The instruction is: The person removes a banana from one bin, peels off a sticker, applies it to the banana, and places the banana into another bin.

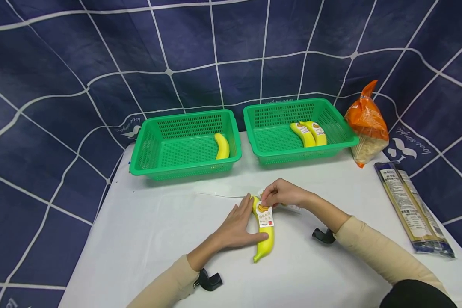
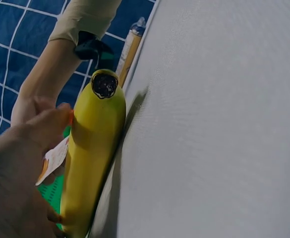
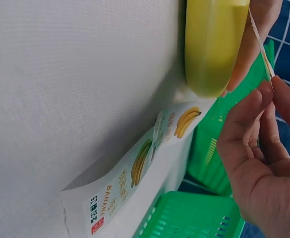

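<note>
We are steadying the banana (image 1: 265, 237) with our flat left hand (image 1: 236, 226); its long axis is running away from us, and our right hand (image 1: 282, 194) is pinching the label (image 1: 265, 215) at its far end.

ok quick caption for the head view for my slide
Left hand steadies a banana on the table while the right hand pinches its label.

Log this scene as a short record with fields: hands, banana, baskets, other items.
left hand: fingers straight, resting against the banana on the table
right hand: pinches the label at the banana's top end
left basket: one banana inside
right basket: two labelled bananas inside
label strip: lies on the table beside the banana
orange bag: right of the baskets
long packet: at the table's right edge
</note>
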Demonstrator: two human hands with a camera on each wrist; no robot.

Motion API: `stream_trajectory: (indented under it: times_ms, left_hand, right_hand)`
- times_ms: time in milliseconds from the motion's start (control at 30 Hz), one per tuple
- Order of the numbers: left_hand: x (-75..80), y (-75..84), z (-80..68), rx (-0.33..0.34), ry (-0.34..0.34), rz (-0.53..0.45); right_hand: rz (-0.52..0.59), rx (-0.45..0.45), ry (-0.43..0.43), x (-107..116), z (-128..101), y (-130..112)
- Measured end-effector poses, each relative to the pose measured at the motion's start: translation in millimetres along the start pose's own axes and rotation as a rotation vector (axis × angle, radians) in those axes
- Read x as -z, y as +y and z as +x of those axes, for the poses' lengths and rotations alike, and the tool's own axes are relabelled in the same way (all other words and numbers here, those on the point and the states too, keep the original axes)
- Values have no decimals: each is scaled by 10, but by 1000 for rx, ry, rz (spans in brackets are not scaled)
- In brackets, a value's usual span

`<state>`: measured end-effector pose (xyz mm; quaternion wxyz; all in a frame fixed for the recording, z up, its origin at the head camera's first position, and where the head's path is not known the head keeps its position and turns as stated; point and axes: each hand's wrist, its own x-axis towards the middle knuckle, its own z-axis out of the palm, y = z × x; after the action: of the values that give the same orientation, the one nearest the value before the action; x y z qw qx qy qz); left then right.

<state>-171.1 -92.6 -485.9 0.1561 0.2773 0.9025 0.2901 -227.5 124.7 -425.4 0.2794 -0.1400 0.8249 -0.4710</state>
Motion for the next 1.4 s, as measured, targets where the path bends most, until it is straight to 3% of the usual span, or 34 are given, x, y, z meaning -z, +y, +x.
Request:
stream_trajectory:
  times_ms: [467,1000,1400]
  left_hand:
    - [28,43,12,27,-23,44]
    - [45,54,24,7,-24,56]
    - [49,57,5,-3,-20,51]
  right_hand:
    - [-9,-7,15,-30,38,-21]
    - [-41,-43,70,-79,78,99]
    - [-9,-10,88,-115,76,164]
